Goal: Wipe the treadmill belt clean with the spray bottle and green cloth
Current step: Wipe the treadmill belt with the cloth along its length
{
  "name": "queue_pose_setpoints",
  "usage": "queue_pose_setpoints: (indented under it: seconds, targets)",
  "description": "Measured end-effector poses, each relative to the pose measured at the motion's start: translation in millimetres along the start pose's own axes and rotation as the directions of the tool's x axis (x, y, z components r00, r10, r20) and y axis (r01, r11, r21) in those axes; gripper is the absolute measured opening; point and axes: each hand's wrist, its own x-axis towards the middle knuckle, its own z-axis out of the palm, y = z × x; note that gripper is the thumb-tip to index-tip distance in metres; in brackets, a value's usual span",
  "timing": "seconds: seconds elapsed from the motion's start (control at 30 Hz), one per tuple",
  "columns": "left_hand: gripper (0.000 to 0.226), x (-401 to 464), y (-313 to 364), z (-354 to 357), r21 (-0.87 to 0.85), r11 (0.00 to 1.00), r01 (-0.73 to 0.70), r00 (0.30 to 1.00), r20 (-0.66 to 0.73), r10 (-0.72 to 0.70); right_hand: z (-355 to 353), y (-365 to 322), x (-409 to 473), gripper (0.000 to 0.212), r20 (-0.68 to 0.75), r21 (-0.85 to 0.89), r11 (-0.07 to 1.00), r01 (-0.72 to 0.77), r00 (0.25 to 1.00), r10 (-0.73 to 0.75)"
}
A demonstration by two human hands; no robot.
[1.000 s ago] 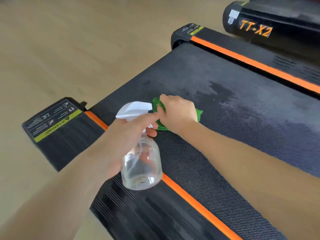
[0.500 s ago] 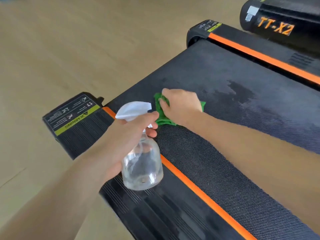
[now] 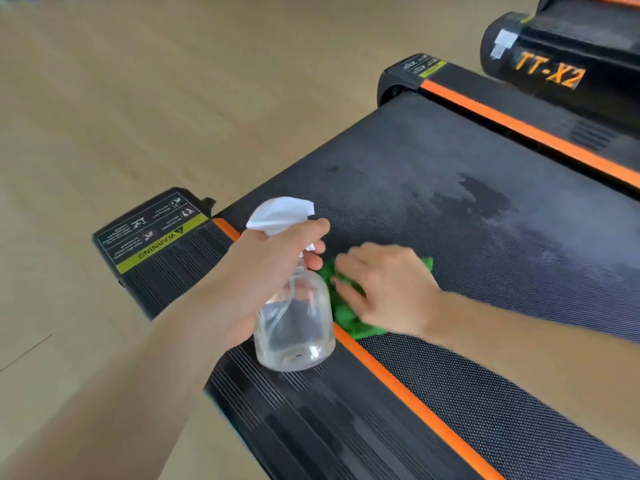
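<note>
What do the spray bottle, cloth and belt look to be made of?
Spray bottle: clear, glossy body, likely plastic, since the side rail shows through; white opaque plastic trigger head. Green cloth: soft, matte fabric, bunched in folds, maybe microfibre. Treadmill belt: black, matte, finely dotted texture, probably rubbery.

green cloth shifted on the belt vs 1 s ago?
Yes. The green cloth slid toward the near orange stripe, now overlapping it, away from the dark wet patch.

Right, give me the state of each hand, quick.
Left hand: closed around the spray bottle, index finger by the trigger.
Right hand: fingers curled, gripping the green cloth against the treadmill belt.
</note>
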Motion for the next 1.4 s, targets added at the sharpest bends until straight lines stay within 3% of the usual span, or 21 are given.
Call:
queue_pose_setpoints:
  seconds: [0.13,0.23,0.33,0.47,0.57,0.63,0.73,0.8,1.07,1.2,1.33,1.4]
  targets:
    - [0.033,13,-7,1,0.047,0.999,0.026,1.000,-0.014,-0.026,19,41,74,0.021,-0.018,-0.059,0.922,-0.383,0.924,0.383]
    - [0.029,8,-6,1,0.008,1.000,-0.012,1.000,-0.008,0.012,29,40,92,0.018,-0.031,-0.107,0.873,-0.475,0.880,0.475]
    - [0.028,8,-2,3,0.001,1.000,-0.016,1.000,0.000,0.016,24,11,48,0.019,-0.078,-0.077,0.910,-0.407,0.913,0.401]
    - [0.028,12,1,10,-0.001,1.000,-0.017,1.000,0.009,0.017,0,-19,-26,0.019,-0.055,0.041,0.977,-0.209,0.976,0.211]
    - [0.030,15,-2,14,0.034,0.999,-0.012,1.000,0.023,0.011,-3,-1,-25,0.019,-0.027,0.049,0.995,-0.085,0.996,0.087]
    - [0.031,19,-3,16,0.061,0.998,0.006,1.000,0.030,-0.007,2,27,10,0.021,-0.019,-0.030,0.980,-0.196,0.981,0.195]
    - [0.032,16,-3,16,0.051,0.999,0.002,0.999,0.032,-0.003,15,78,63,0.019,-0.042,-0.093,0.855,-0.510,0.860,0.509]
    - [0.030,10,1,17,0.032,0.999,-0.006,0.999,0.043,0.005,22,78,67,0.018,-0.070,-0.121,0.818,-0.562,0.827,0.557]
    - [0.034,10,14,44,0.102,0.995,-0.011,0.995,0.102,0.001,-15,-4,-68,0.018,-0.078,-0.015,0.945,-0.327,0.942,0.325]
    - [0.041,13,27,65,0.191,0.981,-0.034,0.998,0.060,0.023,-15,-4,-75,0.017,-0.080,0.015,0.950,-0.312,0.946,0.313]
    - [0.027,17,36,71,0.196,0.979,-0.054,0.998,0.055,0.044,-11,-2,-74,0.016,-0.101,0.007,0.960,-0.282,0.954,0.281]
    - [0.030,20,34,68,0.232,0.971,-0.061,0.998,0.022,0.057,-10,-1,-74,0.016,-0.116,-0.005,0.962,-0.272,0.956,0.270]
